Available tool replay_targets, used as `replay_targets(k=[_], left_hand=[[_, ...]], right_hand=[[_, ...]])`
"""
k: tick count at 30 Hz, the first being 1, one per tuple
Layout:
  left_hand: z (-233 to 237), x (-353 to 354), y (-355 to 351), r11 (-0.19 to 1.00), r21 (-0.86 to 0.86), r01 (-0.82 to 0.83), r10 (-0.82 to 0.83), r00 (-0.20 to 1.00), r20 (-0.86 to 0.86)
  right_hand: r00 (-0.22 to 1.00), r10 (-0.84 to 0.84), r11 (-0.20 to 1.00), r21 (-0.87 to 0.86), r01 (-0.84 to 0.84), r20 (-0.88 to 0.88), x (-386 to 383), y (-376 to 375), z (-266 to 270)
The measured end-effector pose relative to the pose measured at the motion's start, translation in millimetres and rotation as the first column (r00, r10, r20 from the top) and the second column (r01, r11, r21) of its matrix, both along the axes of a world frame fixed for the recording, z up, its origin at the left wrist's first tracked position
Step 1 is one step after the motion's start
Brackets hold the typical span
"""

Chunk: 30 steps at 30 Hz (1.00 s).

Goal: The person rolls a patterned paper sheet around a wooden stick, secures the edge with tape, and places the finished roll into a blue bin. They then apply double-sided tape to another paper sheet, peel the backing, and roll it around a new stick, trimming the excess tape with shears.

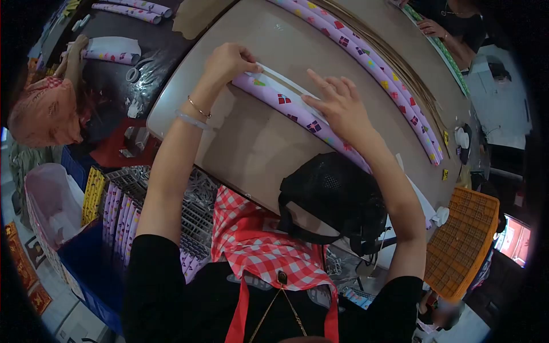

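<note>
A roll of lilac gift wrapping paper (pixel 274 100), printed with small coloured presents, lies slantwise on the table (pixel 229 140) in front of me. Its white inner side shows along the far edge. My left hand (pixel 230 62) pinches the paper's edge at the roll's left end, fingers closed. Over the roll's middle is my right hand (pixel 340 108), its fingers apart and the index finger stretched out; the thumb side is close to the white edge. The right end of the roll passes under my right forearm.
Several finished-looking lilac rolls (pixel 366 57) lie farther back beside brown paper strips (pixel 412 83). A black bag-like object (pixel 334 191) sits at the near edge. An orange basket (pixel 462 243) stands right, a blue crate (pixel 94 274) left. Co-workers' hands (pixel 432 27) handle other rolls.
</note>
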<state>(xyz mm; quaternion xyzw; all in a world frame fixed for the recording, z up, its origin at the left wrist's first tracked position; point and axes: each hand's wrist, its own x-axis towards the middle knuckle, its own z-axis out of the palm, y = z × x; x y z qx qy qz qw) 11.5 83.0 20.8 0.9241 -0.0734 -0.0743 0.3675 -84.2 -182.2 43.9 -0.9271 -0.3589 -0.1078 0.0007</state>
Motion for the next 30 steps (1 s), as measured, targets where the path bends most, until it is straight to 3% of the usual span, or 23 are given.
replay_targets(k=[3, 14, 22, 24, 28, 30], left_hand=[[7, -2, -2, 1.000, 0.015, -0.018, 0.019, 0.997, -0.081], [1, -6, -4, 1.000, -0.008, -0.013, 0.013, 1.000, 0.014], [1, -5, -8, 0.992, 0.099, -0.071, 0.066, 0.996, 0.051], [12, -8, -13, 0.973, 0.116, -0.201, 0.200, 0.980, 0.018], [-4, 13, 2, 0.978, 0.134, -0.157, 0.169, 0.983, -0.079], [-13, 24, 20, 0.977, -0.086, -0.197, 0.193, 0.980, -0.045]], right_hand=[[0.998, -0.038, 0.999, -0.006, 0.038, -0.046, -14, -16, 8], [0.978, -0.173, 0.984, -0.063, 0.166, -0.119, -54, -60, 19], [0.976, -0.187, 0.982, -0.022, 0.186, -0.114, -55, -60, 7], [0.975, -0.189, 0.982, -0.015, 0.189, -0.118, -54, -62, 7], [0.970, -0.205, 0.978, 0.003, 0.207, -0.130, -54, -60, 6], [0.965, -0.218, 0.975, 0.002, 0.220, -0.143, -55, -59, 6]])
